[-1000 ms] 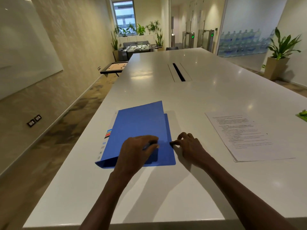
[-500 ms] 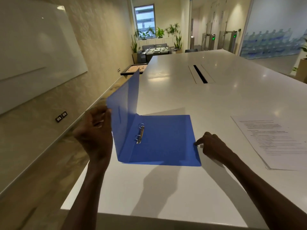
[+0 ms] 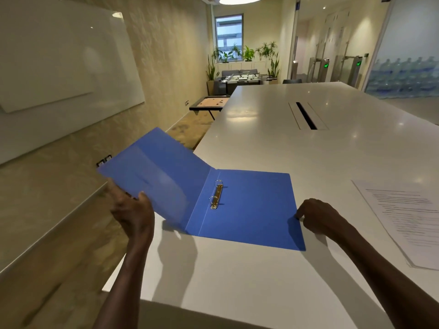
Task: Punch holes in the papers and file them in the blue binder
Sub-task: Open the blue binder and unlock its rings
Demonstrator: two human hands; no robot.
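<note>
Blue plastic ring binder [image 3: 247, 207] opened, centre frame; left hand [image 3: 133, 210] grasping cover, right hand [image 3: 318, 216] curled, pressing edge. Printed white papers [image 3: 408, 217], right edge: unpunched, unfiled.

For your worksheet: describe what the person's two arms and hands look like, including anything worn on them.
Both forearms are bare as far as the frame shows: no sleeves, gloves, watch or bracelets. No rings are visible on the left hand or the right hand, though several fingers are hidden.
</note>
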